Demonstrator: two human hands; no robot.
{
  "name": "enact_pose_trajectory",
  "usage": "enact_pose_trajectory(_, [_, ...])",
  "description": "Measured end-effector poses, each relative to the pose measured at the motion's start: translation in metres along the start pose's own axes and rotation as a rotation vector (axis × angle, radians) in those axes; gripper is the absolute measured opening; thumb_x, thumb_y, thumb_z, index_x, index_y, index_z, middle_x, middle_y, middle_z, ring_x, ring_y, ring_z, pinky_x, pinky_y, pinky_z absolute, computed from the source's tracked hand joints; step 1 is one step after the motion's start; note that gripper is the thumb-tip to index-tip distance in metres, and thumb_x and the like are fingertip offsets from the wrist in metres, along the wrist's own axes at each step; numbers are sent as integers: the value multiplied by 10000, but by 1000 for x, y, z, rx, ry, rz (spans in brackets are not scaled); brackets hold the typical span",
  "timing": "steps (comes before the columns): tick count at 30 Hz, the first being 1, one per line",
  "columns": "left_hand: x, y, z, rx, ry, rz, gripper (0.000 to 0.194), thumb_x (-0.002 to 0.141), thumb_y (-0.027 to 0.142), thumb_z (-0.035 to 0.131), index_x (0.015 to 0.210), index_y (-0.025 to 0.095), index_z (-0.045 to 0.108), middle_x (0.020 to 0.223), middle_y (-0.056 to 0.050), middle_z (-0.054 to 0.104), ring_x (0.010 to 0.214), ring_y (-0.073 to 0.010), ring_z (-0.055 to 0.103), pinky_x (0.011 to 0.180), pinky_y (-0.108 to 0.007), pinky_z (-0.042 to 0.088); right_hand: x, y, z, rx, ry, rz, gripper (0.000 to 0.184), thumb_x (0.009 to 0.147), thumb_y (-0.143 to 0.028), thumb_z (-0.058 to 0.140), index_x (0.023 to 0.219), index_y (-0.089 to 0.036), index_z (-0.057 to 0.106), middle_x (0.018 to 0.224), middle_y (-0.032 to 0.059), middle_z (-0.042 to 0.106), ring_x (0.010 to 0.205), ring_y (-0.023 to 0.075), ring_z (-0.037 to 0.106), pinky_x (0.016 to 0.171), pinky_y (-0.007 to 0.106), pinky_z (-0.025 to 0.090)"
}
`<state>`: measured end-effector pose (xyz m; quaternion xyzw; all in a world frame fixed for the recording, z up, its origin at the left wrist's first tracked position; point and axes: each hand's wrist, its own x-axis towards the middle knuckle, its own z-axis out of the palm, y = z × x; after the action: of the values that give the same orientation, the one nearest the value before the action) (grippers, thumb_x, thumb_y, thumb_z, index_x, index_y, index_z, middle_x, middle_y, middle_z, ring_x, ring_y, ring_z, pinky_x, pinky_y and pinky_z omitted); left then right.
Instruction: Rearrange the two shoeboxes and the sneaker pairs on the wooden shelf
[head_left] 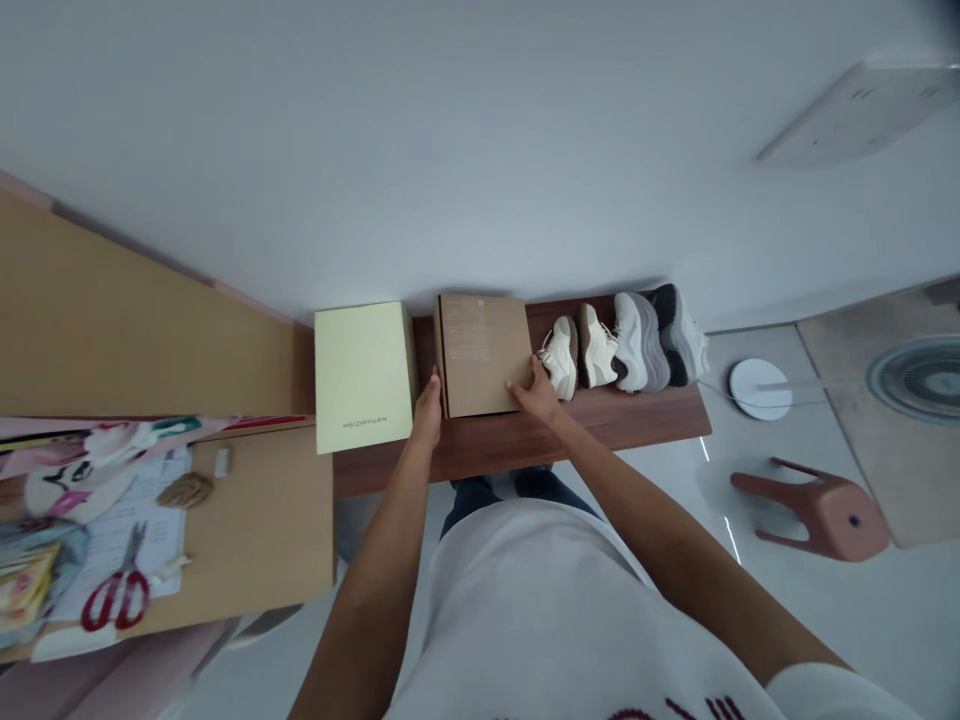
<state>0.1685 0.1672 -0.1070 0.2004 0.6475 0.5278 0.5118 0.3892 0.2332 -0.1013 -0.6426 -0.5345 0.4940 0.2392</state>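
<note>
A closed brown cardboard box (486, 358) sits on the dark wooden shelf top (465, 448) against the wall. My left hand (428, 410) lies along its left side, fingers toward the wall. At the box's lower right corner is my right hand (538, 390), with its thumb on the lid and its fingers at the right side. The two hands grip the box between them. Left of it stands a pale yellow box (364, 375) lettered MEIZHIYUAN, with a narrow gap between. To the right, a pair of small cream shoes (561, 358) is close to my right hand.
Larger white and grey sneakers (641, 342) stand further right on the shelf top. A desk (262, 520) at left holds red-handled scissors (118, 590), papers and bags. On the floor at right are a brown stool (840, 515) and a fan (926, 380) with a round white base.
</note>
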Motion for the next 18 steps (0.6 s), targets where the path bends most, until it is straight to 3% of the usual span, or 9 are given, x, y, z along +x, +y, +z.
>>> enact_pose_trajectory(4, [-16, 24, -10, 28, 86, 91, 596, 921, 571, 595, 1429, 262, 564, 1611, -34, 395, 1537, -210, 251, 1266, -384, 165, 0, -3, 7, 165, -80, -6, 1139, 745, -648, 713, 1608, -117, 194, 1635, 163, 317, 1512, 267, 322, 1259, 399, 236])
enact_pose_trajectory(6, [-24, 35, -16, -54, 110, 26, 604, 899, 530, 646, 1448, 306, 528, 1623, -22, 377, 1534, -225, 262, 1254, -439, 213, -1, -5, 13, 233, -110, -23, 1125, 755, -706, 673, 1617, -168, 191, 1632, 130, 336, 1504, 250, 339, 1253, 405, 245])
enact_pose_trajectory(9, [-34, 52, -21, -294, -24, -176, 592, 896, 497, 648, 1432, 275, 527, 1542, -84, 499, 1448, -294, 430, 1159, -560, 376, -7, -10, 22, 264, -135, -32, 1061, 769, -759, 625, 1611, -238, 243, 1646, 86, 323, 1518, 248, 307, 1256, 423, 215])
enact_pose_trajectory(11, [-43, 63, -22, -421, -133, -238, 570, 904, 497, 630, 1393, 214, 556, 1436, -135, 599, 1357, -328, 536, 1086, -592, 452, -16, -16, 28, 261, -157, -21, 1010, 790, -777, 588, 1607, -286, 255, 1670, 45, 272, 1546, 252, 233, 1267, 447, 159])
enact_pose_trajectory(15, [-61, 78, -16, -413, -171, -141, 551, 852, 407, 716, 1356, 222, 590, 1358, -119, 659, 1316, -322, 575, 1079, -554, 477, -40, -32, 37, 255, -217, 10, 1002, 831, -818, 499, 1621, -273, 213, 1699, 9, 157, 1581, 250, 29, 1278, 472, 12])
enact_pose_trajectory(18, [-71, 80, -9, -320, -139, 12, 621, 793, 376, 784, 1372, 252, 593, 1392, -96, 639, 1370, -298, 526, 1151, -490, 420, -55, -47, 39, 333, -308, -15, 1003, 846, -852, 424, 1630, -285, 158, 1701, -23, 119, 1581, 225, 23, 1283, 447, -11])
